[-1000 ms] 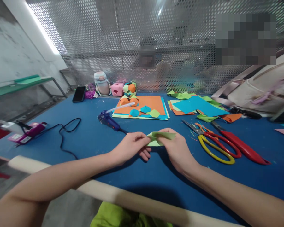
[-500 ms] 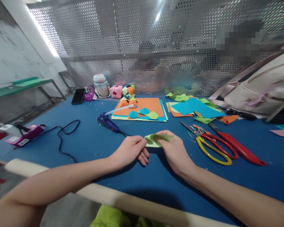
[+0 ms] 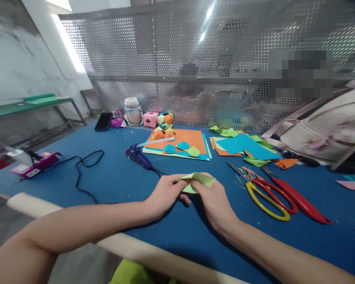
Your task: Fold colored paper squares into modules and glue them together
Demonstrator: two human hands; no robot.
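Observation:
A piece of light green paper (image 3: 205,180), partly folded, is held just above the blue table near its front. My left hand (image 3: 167,195) is closed on its left edge, thumb on the paper. My right hand (image 3: 214,199) pinches the right part, with its thumb pressed into the fold. Some fingertips are hidden behind the paper. Beyond the hands lies a blue glue gun (image 3: 138,156) with a long clear glue stick in it. Folded blue and green paper pieces (image 3: 193,151) and orange ones (image 3: 158,134) rest on a stack of coloured sheets (image 3: 189,136).
On the right lie scissors (image 3: 266,195) with red and yellow handles and a red-handled knife (image 3: 303,199), near paper scraps. More coloured paper (image 3: 242,144) sits behind them. A black cord (image 3: 77,173) runs to a purple power strip (image 3: 37,165). A phone (image 3: 103,121) and bottle (image 3: 133,111) stand far back.
The camera view has tilted, so everything sits a little lower. My left thumb has moved onto the paper, and the paper's fold has opened upward between both thumbs.

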